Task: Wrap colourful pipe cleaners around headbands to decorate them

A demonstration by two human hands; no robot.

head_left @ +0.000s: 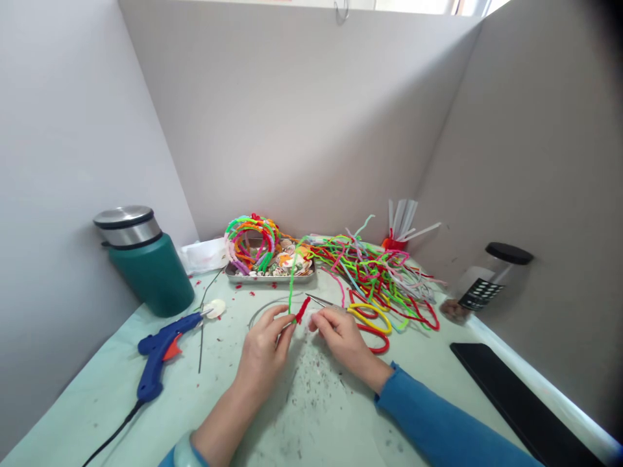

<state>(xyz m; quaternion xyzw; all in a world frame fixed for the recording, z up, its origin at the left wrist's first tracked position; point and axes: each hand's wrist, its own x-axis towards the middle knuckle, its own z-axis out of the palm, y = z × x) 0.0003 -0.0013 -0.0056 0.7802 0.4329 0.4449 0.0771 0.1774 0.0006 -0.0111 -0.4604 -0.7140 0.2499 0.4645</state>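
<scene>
Thumb and fingertips of my left hand point(267, 344) pinch a short, twisted red pipe cleaner point(302, 310). A long green pipe cleaner point(291, 279) rises upright from the same fingertips. My right hand point(341, 334) is just to the right, apart from the red piece, its fingers curled in. Whatever those fingers hold, if anything, is hidden. Behind the right hand lie scissors; a metal blade point(318, 300) points left past the knuckles. Yellow scissor handles point(372, 318) and a red scissor handle loop point(378, 340) show at that hand's right.
A metal tray point(272, 279) holds shells and a colourful pipe-cleaner ring point(250, 243). Loose pipe cleaners point(374, 272) pile at the back right. Left are a blue glue gun point(158, 360) and a green bottle point(150, 272); right, a jar point(481, 285) and a black slab point(516, 395).
</scene>
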